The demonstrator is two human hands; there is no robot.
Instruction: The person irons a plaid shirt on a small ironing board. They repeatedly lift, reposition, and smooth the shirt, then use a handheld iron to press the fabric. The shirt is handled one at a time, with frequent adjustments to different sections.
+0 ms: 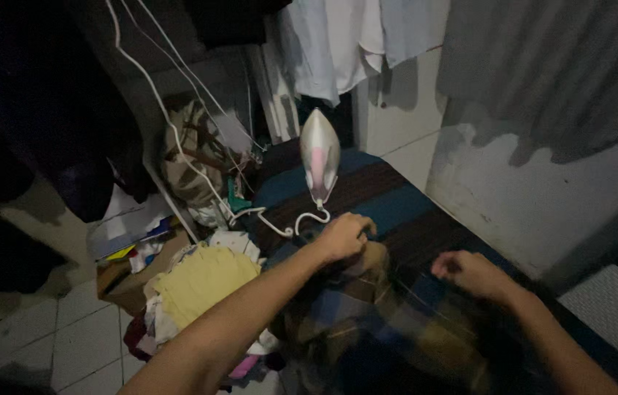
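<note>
A checked cloth [367,314] in blue, brown and yellow lies spread over the near end of a dark striped ironing surface [404,212], its lower part running out of the bottom of the picture, where the gloom swallows the pattern. The left hand [344,235] rests on the far edge of this cloth with its fingers curled down into the fabric; they look closed on a fold, though the dim light keeps the grip itself from showing plainly. The right hand [469,272] sits on the cloth's right side, fingers bent and drawn together, and it is blurred, so whether it pinches the fabric or only presses on it cannot be told. Both forearms come in from the bottom edge, cut off by the frame.

Beyond the hands, a white and pink iron [320,155] stands upright on its heel at the far end of the surface, well apart from the cloth. Its white cord [177,143] curls near the left hand and climbs away to the upper left, out of view.

To the left of the surface, on the tiled floor [75,336], sits a heap of clothes [199,285] topped by a yellow piece, with a cardboard box [130,281] of mixed things behind it, hard to make out. Pale garments [338,36] hang above, tops cut off, and the left side is almost black
</note>
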